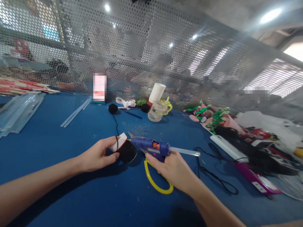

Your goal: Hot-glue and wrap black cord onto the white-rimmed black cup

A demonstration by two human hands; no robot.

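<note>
My left hand (104,154) is closed on a small white paper cup (121,140) partly wrapped in black yarn. A black strand (115,123) runs from it to a black yarn ball (113,108) farther back. My right hand (169,165) grips a blue hot glue gun (149,145), its nozzle pointing left at the black yarn, touching or very near it. Out of the gun's rear sticks a clear glue stick (186,151). Beneath the gun and right hand lies a pair of scissors with yellow handles (151,181), partly hidden.
A clear jar (156,112), stacked paper cups (157,92) and a lit phone (99,86) stand toward the back. Glue sticks (20,110) lie at left. To the right are a purple-and-white power strip (258,179), black cable (217,179) and green craft pieces (216,118).
</note>
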